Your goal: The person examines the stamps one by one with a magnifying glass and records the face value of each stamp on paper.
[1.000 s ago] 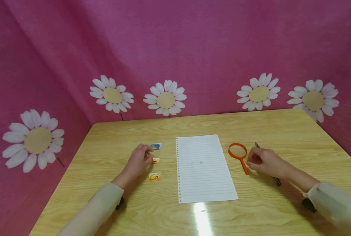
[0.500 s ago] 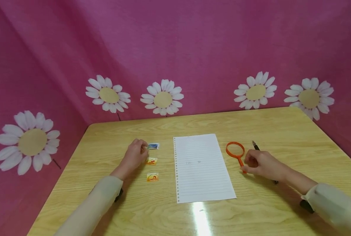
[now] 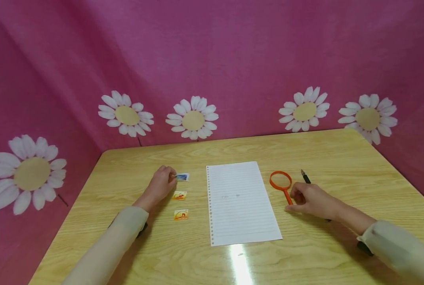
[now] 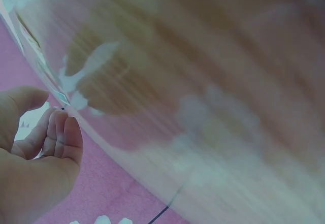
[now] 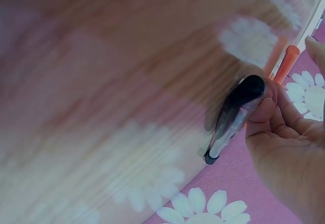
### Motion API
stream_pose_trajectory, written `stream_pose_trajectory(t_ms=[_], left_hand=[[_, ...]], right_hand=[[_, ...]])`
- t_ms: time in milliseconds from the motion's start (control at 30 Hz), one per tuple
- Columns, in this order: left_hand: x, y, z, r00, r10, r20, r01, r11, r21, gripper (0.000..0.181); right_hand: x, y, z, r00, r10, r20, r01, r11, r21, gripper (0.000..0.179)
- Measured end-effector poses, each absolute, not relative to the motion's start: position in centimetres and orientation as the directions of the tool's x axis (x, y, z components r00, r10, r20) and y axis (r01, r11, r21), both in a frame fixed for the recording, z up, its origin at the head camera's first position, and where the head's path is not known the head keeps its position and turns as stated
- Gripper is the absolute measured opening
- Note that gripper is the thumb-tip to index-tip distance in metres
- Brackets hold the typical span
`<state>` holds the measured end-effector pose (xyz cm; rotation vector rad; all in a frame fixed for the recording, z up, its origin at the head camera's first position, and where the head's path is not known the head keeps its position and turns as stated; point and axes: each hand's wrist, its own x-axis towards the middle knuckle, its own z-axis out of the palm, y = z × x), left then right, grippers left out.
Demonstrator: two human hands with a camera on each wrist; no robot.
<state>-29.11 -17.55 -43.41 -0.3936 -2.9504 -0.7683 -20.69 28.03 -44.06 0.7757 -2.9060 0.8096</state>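
My left hand [image 3: 158,184] has its fingertips at the left edge of a small blue stamp-like picture [image 3: 183,177]. In the left wrist view, its thumb stands apart from the loosely bent fingers [image 4: 66,137]. Two orange-yellow stamp-like pictures [image 3: 180,195] lie nearer me in the same column. My right hand [image 3: 313,201] is at the handle of an orange magnifying glass [image 3: 287,195]. The right wrist view has the orange handle [image 5: 287,65] between thumb and fingers, with a gap at the thumb. A dark pen [image 3: 306,178] lies partly hidden under the right hand.
A lined, hole-punched sheet of paper [image 3: 242,221] with faint writing lies between the hands on the wooden table [image 3: 144,257]. A pink curtain [image 3: 233,59] with large white flowers hangs behind the table and along its sides.
My right hand has shifted from beside the pen toward the magnifying glass handle, its thumb now by the handle's end. My left hand has drawn slightly back from over the stamps. The view has turned slightly.
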Motion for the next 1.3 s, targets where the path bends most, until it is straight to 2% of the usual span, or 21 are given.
stream_pose_trajectory(t_ms=[433,733,1033,1300], left_hand=[[-29.5,-17.7,-43.5,-0.959,0.266,0.095,0.281,0.87,0.406,0.016],[-29.6,-17.7,-43.3,-0.957,0.272,0.105,0.29,0.865,0.408,0.016],[-29.6,-17.5,-43.3,-0.958,0.272,0.094,0.286,0.866,0.41,0.016],[-29.5,-17.4,-43.4,-0.953,0.287,0.097,0.301,0.861,0.41,0.015]], right_hand=[[-20.8,27.7,-43.5,-0.877,-0.463,0.124,-0.465,0.757,-0.46,0.03],[-20.9,27.2,-43.7,-0.894,-0.42,0.157,-0.444,0.777,-0.446,0.019],[-20.7,26.5,-43.6,-0.946,-0.299,0.125,-0.322,0.823,-0.468,0.015],[-20.8,26.4,-43.5,-0.976,-0.216,0.027,-0.199,0.838,-0.509,0.015]])
